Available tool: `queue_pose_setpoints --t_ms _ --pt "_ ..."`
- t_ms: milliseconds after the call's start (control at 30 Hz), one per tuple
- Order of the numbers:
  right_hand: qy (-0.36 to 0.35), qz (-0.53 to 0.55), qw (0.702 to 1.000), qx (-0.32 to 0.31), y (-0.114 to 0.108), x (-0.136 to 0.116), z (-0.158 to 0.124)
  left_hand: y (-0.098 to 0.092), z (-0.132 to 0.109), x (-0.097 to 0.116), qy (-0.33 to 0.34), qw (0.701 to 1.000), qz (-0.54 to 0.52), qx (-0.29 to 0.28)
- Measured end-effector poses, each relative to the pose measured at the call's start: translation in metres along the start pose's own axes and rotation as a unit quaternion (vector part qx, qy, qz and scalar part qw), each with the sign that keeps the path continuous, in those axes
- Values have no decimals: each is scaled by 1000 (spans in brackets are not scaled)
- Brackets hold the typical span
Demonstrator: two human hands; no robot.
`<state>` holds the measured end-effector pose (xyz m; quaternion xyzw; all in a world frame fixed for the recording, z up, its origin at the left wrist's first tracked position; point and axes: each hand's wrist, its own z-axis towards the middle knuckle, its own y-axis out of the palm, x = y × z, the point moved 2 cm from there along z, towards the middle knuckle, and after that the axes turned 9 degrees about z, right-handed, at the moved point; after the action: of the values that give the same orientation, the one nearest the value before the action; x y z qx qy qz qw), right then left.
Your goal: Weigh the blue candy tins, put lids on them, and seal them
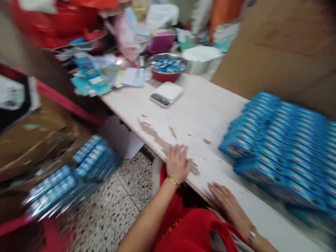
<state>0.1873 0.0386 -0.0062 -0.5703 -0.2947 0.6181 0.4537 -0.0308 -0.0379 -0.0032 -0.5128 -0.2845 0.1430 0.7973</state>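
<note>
My left hand (177, 163) lies flat on the near edge of a worn white table (199, 112), fingers stretched out, a gold bracelet on the wrist. My right hand (228, 202) also rests flat on the table edge, fingers apart, a watch on the wrist. Neither hand holds anything. To the right of my hands stand rows of stacked blue packets (283, 140). The picture is smeared by motion.
A small white scale (166, 94) and a red bowl of blue pieces (167, 67) sit farther along the table. More blue packets (76, 168) lie in open cardboard boxes on the speckled floor at left. Cluttered shelves and a large cardboard sheet (283, 45) stand behind.
</note>
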Motion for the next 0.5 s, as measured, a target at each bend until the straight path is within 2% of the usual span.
queue_pose_setpoints --t_ms 67,167,500 --pt "-4 -11 1000 -13 2 13 -1 3 13 -4 4 999 -1 44" --pt "-1 9 999 -51 3 22 6 4 24 -10 23 997 6 79" --pt "38 109 990 -80 -26 16 19 -1 37 -3 54 988 47 134"
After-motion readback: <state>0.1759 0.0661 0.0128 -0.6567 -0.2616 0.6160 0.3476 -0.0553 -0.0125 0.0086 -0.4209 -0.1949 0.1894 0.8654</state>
